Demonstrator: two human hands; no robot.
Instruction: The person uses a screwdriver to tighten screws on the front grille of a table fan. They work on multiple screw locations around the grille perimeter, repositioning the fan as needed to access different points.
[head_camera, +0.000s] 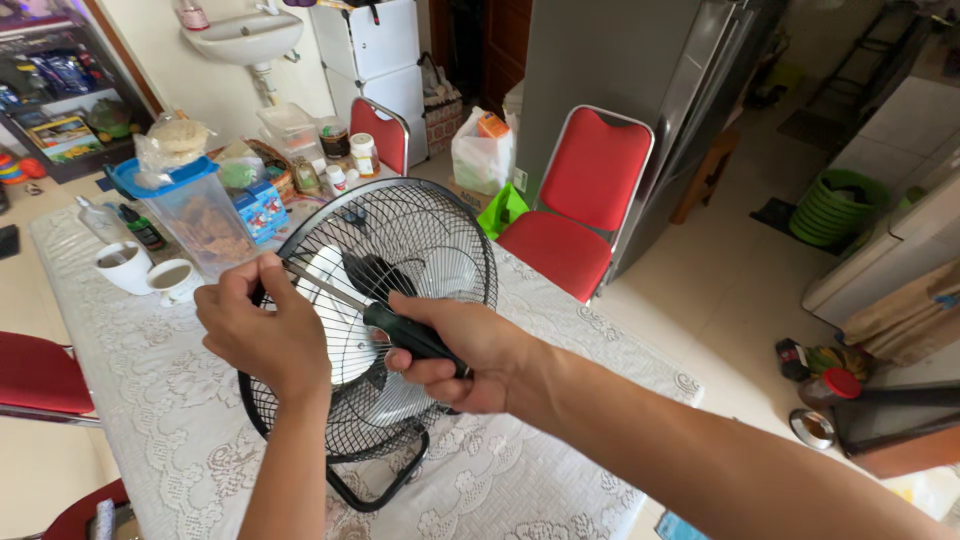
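Note:
A black desk fan (420, 240) with a wire cage and white blades stands on the lace-covered table (150, 400). My right hand (465, 350) grips the dark handle of a screwdriver (400, 328), whose metal shaft reaches up and left to the cage rim. My left hand (262, 328) pinches the fan's rim right where the screwdriver tip meets it. The tip itself is hidden behind my left fingers.
Two white cups (150, 272), a blue-lidded plastic container (195, 210), jars and bottles crowd the table's far end. Red chairs stand beyond the table (580, 190) and at its left (35, 375). A green basket (835, 205) and a sink (245, 35) lie further off.

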